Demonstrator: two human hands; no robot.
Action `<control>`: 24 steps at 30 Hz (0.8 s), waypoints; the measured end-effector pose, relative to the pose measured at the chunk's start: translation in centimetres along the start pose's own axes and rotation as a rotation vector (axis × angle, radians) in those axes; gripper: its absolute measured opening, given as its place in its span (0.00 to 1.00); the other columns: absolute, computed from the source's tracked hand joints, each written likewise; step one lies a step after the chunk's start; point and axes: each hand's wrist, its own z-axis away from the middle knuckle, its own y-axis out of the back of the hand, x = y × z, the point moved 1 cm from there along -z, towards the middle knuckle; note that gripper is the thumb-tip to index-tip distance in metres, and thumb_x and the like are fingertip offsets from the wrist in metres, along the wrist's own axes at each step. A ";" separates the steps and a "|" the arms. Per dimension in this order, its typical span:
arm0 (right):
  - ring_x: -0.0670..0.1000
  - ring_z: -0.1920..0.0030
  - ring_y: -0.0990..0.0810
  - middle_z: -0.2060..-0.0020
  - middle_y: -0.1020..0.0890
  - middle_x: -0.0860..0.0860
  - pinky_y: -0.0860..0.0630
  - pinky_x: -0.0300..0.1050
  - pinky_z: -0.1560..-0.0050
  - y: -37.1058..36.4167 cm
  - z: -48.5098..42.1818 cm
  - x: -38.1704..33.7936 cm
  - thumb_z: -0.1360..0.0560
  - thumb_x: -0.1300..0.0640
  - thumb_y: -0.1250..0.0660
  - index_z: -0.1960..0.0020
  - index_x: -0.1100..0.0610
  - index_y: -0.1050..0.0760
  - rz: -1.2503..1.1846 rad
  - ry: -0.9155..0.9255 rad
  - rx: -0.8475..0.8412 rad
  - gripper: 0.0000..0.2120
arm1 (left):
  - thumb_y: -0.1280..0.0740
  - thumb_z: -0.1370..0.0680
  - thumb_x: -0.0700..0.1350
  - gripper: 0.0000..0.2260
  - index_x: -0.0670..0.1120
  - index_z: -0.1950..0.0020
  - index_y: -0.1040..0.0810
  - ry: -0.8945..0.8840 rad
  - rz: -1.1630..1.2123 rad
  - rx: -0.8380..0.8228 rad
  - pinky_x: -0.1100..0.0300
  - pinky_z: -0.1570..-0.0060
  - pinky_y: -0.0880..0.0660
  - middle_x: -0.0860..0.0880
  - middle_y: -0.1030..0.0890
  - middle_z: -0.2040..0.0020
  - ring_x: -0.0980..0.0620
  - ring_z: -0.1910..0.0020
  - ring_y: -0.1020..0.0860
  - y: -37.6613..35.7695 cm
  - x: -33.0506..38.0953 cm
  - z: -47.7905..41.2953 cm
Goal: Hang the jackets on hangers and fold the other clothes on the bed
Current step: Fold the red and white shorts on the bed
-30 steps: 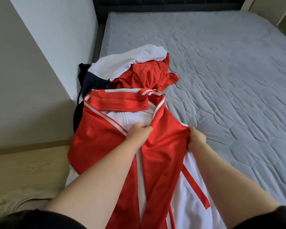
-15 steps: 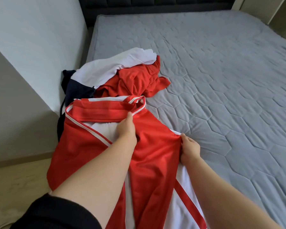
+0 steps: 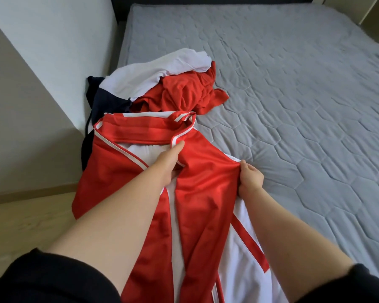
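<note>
We have the red and white jacket (image 3: 206,193) lying open at the left near edge of the bed (image 3: 293,84). Our left hand (image 3: 169,162) holds its front edge below the collar, thumb on top, fingers tucked under the cloth. Our right hand (image 3: 249,180) pinches the red shoulder fabric, fingers curled tight. A pile of clothes (image 3: 179,92) lies just beyond the collar.

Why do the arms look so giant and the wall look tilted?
Head view: the wide-angle lens stretches whatever is close, so the forearms balloon at the bottom edge while the left hand and right hand on the red jacket look small. Head view: the wall leans for the same reason. Head view: soft light, no glare on the bed.
</note>
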 end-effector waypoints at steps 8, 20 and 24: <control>0.48 0.70 0.33 0.73 0.29 0.49 0.31 0.40 0.66 0.1 3.1 -1.3 0.26 0.58 0.35 0.69 0.56 0.28 0.037 0.005 0.003 0.13 | 0.29 0.30 0.58 0.13 0.48 0.62 0.21 -0.079 -0.515 -0.058 0.63 0.70 0.33 0.50 0.22 0.69 0.51 0.71 0.27 2.1 -1.8 5.1; 0.53 0.81 0.28 0.79 0.26 0.56 0.34 0.38 0.79 6.0 15.3 0.2 0.25 0.45 0.37 0.69 0.60 0.29 0.815 0.159 -0.308 0.21 | 0.42 0.23 0.33 0.10 0.43 0.48 0.24 -0.100 -0.080 -0.021 0.59 0.56 0.23 0.44 0.21 0.54 0.49 0.57 0.23 3.1 -9.2 12.4; 0.48 0.81 0.26 0.77 0.24 0.54 0.31 0.36 0.81 6.8 18.3 2.3 0.26 0.47 0.32 0.66 0.60 0.27 0.892 0.109 -0.407 0.18 | 0.47 0.19 0.34 0.10 0.43 0.51 0.27 0.025 -0.104 -0.054 0.61 0.63 0.26 0.44 0.25 0.56 0.50 0.63 0.24 4.1 -9.7 14.7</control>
